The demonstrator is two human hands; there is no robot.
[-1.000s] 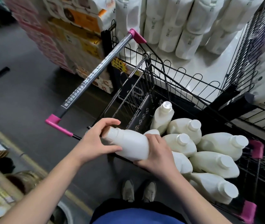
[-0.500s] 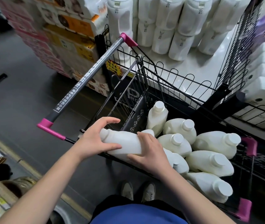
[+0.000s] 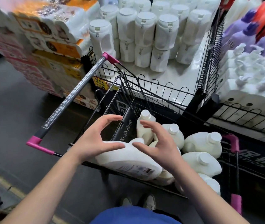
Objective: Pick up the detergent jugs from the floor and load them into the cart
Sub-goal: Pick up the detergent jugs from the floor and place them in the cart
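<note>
A black wire cart (image 3: pixel 152 88) with a grey handle capped in pink (image 3: pixel 70 102) stands in front of me. Several white detergent jugs (image 3: pixel 204 143) lie in its basket. One more white jug (image 3: pixel 128 160) lies on its side across the near rim of the cart, on top of the others. My left hand (image 3: pixel 96 139) hovers over its left end with fingers spread and empty. My right hand (image 3: pixel 159 143) hovers over its right part, fingers also spread, holding nothing.
Upright white jugs (image 3: pixel 144 34) stand packed on a low white platform behind a wire fence beyond the cart. Stacked orange and pink packs (image 3: pixel 51 50) rise at the left. White pump bottles and purple bottles (image 3: pixel 254 65) fill the right. My shoes (image 3: pixel 138 202) are on the dark floor.
Both hands have let go of the jug and lifted off it with fingers spread. The jug has come down onto the cart's near rim and the jugs below.
</note>
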